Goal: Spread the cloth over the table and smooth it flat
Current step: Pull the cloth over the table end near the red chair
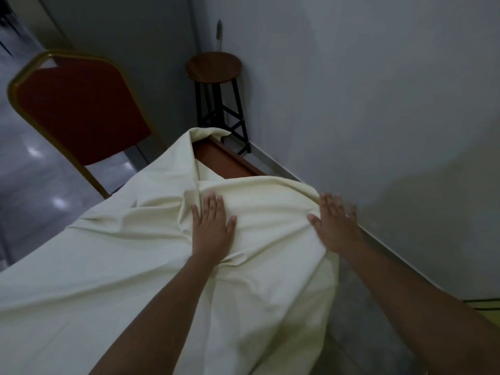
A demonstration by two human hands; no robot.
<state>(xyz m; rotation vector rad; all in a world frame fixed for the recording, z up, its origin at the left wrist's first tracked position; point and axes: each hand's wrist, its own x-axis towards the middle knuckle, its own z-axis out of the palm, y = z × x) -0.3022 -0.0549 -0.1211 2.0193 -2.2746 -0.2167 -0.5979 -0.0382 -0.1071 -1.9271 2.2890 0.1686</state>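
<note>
From the head camera, a pale cream cloth (pixel 151 266) covers most of a brown table (pixel 227 161); only a strip of bare tabletop shows at the far end, beyond both hands, where the cloth is bunched and folded back on itself. The left hand (pixel 212 226) lies palm down on the cloth with fingers spread and straight, gripping nothing; deep folds run away from its fingertips toward the far end, and smaller creases gather just under its wrist. The right hand (pixel 334 226) is also flat and spread, holding nothing, its palm on the cloth's right edge where the fabric rolls over the table's side; its fingers are slightly blurred, so whether they touch the cloth cannot be told. Between the two hands the cloth rises in a soft ridge; nearer the person than the hands it hangs smoother, falling off the table to the right. Beyond the left hand and to its left stands a red chair (pixel 78 112) with a gold frame; past the bare strip, a round wooden stool (pixel 213 66) stands against the grey wall (pixel 378 90).
</note>
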